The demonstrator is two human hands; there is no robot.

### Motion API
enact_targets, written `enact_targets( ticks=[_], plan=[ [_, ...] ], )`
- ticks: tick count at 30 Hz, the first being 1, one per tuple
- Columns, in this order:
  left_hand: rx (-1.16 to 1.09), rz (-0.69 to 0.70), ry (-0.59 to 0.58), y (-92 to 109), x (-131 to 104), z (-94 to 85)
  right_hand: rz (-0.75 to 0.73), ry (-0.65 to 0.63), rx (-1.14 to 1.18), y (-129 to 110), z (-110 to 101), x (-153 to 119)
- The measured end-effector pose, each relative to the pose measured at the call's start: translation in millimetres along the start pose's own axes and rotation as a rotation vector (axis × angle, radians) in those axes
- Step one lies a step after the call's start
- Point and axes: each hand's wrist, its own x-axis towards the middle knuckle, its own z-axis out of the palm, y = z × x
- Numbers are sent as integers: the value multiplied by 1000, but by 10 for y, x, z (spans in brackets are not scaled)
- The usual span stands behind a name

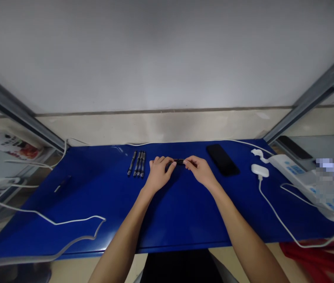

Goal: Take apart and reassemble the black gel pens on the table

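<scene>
Both of my hands meet over the middle of the blue tabletop, gripping a dark pen [179,161] from its two ends. My left hand [160,171] pinches its left end between thumb and fingers. At the other end, the thumb and fingers of my right hand [200,169] close on it. The pen lies roughly level, and its ends are hidden by my fingers. Left of my left hand, several similar dark pens [139,164] lie side by side, pointing away from me. A black phone [222,159] rests face up to the right of my right hand.
A white earbud case [259,170] with a cable sits on the blue tabletop [184,212], beside a white power strip [290,167]. Another white cable [75,221] crosses the left side. A small dark object [62,184] lies at left. Grey metal posts [314,94] flank the table.
</scene>
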Motion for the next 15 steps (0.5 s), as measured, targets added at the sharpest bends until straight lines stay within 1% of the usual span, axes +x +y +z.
enact_targets(
  ticks=[5,9,11,15],
  plan=[
    [-82,-109,41,-58,47,-5,42,40,113,38,-32,17],
    [-149,-166,63,-109,75,-11,48,78,101,61,-52,22],
    [-178,-173,66,-130,80,-7,48,88,82,64,-65,22],
    [-199,-163,54,-155,82,16,77,67,33,38,-85,8]
  ],
)
